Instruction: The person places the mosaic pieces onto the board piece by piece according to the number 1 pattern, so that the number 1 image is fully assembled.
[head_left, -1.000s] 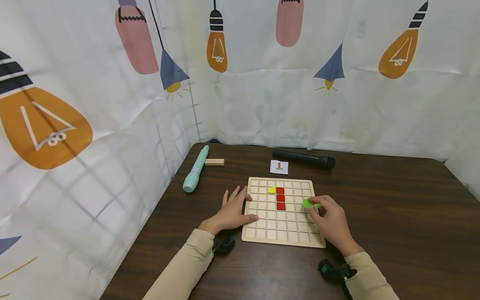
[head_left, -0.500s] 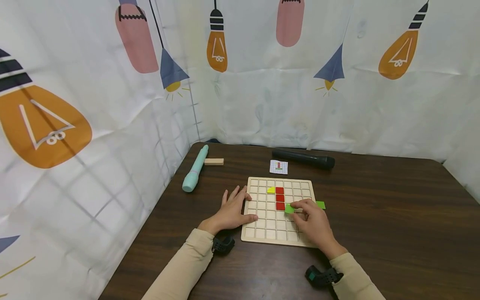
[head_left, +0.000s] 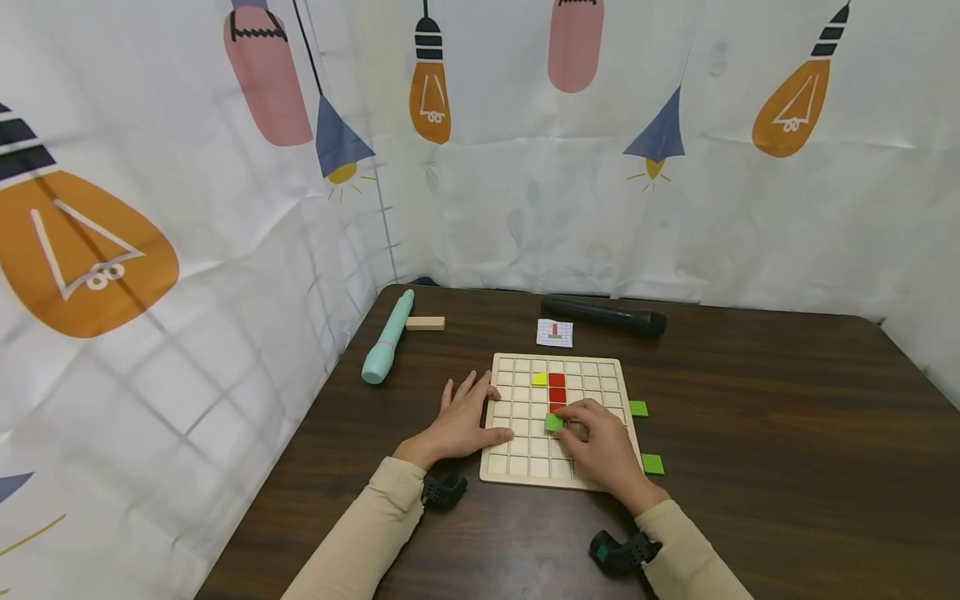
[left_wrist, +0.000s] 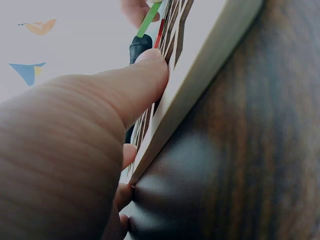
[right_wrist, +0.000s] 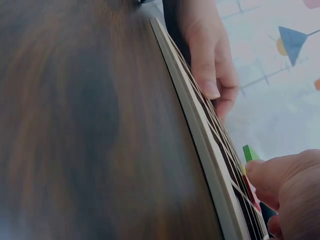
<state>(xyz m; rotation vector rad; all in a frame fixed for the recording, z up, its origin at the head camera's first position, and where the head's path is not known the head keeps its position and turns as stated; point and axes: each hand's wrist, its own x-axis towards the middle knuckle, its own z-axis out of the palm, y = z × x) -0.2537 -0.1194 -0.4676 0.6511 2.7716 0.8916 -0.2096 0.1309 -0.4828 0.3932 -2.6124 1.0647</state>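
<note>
A square wooden grid board (head_left: 517,468) lies on the table. My left hand (head_left: 459,421) rests on its left edge, fingers spread and thumb on the grid. Between thumb and fingers my right hand (head_left: 600,446) pinches a green square tile (head_left: 553,422), just below a column of red tiles (head_left: 557,381); the lowest red one is partly covered. A yellow triangular tile (head_left: 539,379) sits left of the top red one. The left wrist view shows the held green tile (left_wrist: 149,20) tilted above the board; in the right wrist view its edge (right_wrist: 248,153) shows past the thumb.
Two more green tiles, one upper (head_left: 638,408) and one lower (head_left: 652,464), lie at the board's right edge. Behind the board are a small printed pattern card (head_left: 555,333) and a black microphone (head_left: 607,315). A teal tapered stick (head_left: 387,337) and a wooden block (head_left: 425,323) lie back left.
My right hand has carried the green tile leftward from the board's right edge to below the red column, uncovering the green tiles on the table. My left hand has stayed in place.
</note>
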